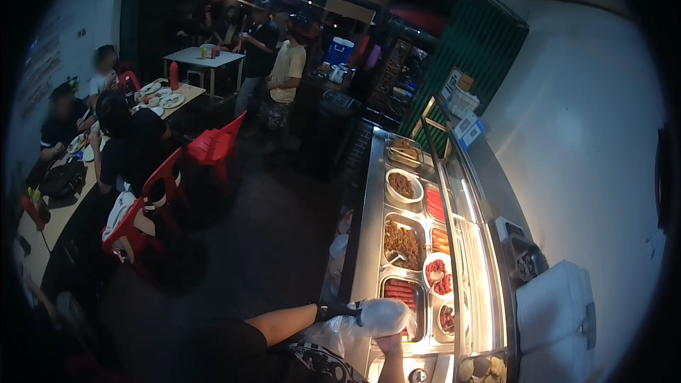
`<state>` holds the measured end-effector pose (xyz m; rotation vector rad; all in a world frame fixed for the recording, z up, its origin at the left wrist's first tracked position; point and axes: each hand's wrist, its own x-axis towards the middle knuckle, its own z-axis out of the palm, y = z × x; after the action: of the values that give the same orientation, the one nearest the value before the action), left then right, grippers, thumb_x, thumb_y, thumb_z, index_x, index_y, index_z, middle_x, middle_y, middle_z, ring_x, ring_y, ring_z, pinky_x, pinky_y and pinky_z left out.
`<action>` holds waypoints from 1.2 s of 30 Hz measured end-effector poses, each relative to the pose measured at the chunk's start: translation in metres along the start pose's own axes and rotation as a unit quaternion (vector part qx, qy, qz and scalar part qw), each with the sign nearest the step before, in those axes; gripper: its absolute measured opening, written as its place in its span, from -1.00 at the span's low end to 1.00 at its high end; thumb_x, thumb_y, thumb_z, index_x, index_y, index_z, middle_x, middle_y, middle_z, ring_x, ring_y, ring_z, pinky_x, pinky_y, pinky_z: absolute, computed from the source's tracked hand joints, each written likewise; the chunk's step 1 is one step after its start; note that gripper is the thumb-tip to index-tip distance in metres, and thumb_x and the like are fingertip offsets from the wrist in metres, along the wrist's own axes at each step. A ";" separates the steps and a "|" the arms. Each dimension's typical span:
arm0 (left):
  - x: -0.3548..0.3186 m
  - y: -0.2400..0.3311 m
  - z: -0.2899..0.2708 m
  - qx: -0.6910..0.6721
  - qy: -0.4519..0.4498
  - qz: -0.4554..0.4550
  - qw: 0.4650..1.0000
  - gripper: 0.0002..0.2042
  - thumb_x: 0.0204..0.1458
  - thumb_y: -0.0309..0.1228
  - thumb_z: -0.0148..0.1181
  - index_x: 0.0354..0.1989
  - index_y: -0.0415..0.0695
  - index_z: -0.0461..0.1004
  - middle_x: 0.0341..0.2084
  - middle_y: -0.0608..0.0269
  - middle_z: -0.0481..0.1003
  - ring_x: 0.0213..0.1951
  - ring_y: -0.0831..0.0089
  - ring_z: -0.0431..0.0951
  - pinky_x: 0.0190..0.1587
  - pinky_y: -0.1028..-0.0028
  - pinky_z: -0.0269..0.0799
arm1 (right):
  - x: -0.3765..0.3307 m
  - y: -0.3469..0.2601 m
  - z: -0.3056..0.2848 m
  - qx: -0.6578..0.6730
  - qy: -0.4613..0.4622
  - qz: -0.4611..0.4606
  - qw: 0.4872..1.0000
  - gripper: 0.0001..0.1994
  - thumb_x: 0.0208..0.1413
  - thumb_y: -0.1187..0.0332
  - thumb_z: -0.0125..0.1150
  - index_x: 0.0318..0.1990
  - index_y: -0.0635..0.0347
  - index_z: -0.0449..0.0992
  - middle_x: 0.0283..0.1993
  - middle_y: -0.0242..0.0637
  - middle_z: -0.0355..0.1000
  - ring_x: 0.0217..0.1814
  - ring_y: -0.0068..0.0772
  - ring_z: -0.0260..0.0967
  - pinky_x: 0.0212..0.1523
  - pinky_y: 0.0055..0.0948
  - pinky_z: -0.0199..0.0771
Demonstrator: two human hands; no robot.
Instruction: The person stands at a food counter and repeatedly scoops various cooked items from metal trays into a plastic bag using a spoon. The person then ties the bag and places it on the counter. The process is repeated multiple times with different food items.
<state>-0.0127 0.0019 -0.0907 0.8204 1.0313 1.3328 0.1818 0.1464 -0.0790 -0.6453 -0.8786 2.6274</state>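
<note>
My left forearm comes in from the lower left, and my left hand [346, 312] looks dark-gloved, closed at the side of a clear plastic bag [384, 316]. The bag bulges rounded and whitish, with loose film hanging beneath. My right hand [389, 345], bare, grips its lower right end; some fingertips are hidden. Just beyond the bag lies a metal tray of red sausages [399, 291] in a lit food counter. Near it are a white bowl of red meat [438, 275] with a spoon and a tray of brown chopped meat [402, 242] with a serving spoon.
A glass guard [454, 241] runs along the counter's right side. Beyond it stands a white cooler box [557, 319]. Red plastic chairs [216, 143] and people eating at a long table [186, 93] are to the left. Two people stand farther back beside a white table [206, 57].
</note>
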 end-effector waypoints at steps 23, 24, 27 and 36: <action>-0.076 0.125 0.038 0.084 -0.107 0.114 0.984 -0.66 0.05 -0.38 0.21 -0.03 -0.27 0.46 -0.17 0.19 0.53 -0.13 0.48 0.49 -0.03 0.49 0.38 | -0.131 -0.019 0.260 -0.573 0.031 -0.403 0.713 -0.55 -0.18 0.45 0.38 -0.08 0.35 0.40 -0.19 -0.24 0.33 -0.10 -0.29 0.29 -0.06 -0.32 0.30; -0.086 0.150 0.048 0.100 -0.094 0.110 0.984 -0.66 0.04 -0.39 0.21 -0.03 -0.27 0.46 -0.15 0.18 0.52 -0.11 0.47 0.48 -0.01 0.49 0.37 | -0.132 -0.021 0.256 -0.596 0.027 -0.379 0.707 -0.56 -0.18 0.51 0.35 -0.07 0.35 0.40 -0.22 -0.24 0.35 -0.16 -0.34 0.33 -0.12 -0.39 0.35; -0.116 0.208 0.077 0.135 -0.057 0.138 0.980 -0.67 0.04 -0.41 0.21 -0.03 -0.28 0.46 -0.09 0.15 0.51 -0.05 0.44 0.48 0.04 0.48 0.35 | -0.120 -0.010 0.203 -0.589 0.036 -0.349 0.728 -0.58 -0.13 0.65 0.24 -0.03 0.35 0.40 -0.32 -0.24 0.39 -0.34 -0.45 0.40 -0.26 -0.55 0.42; -0.100 0.145 0.057 -0.071 0.034 0.268 0.960 -0.69 0.04 -0.37 0.20 -0.12 -0.36 0.47 -0.19 0.08 0.53 -0.14 0.50 0.50 -0.06 0.50 0.43 | -0.112 -0.016 0.235 -0.552 0.021 -0.396 0.734 -0.66 -0.06 0.72 0.15 -0.06 0.38 0.41 -0.36 -0.32 0.34 -0.38 -0.61 0.28 -0.41 -0.62 0.35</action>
<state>-0.0080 -0.0788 0.0759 0.9892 0.7771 1.8823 0.1623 -0.0024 0.1349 -0.3740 -2.1049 1.1344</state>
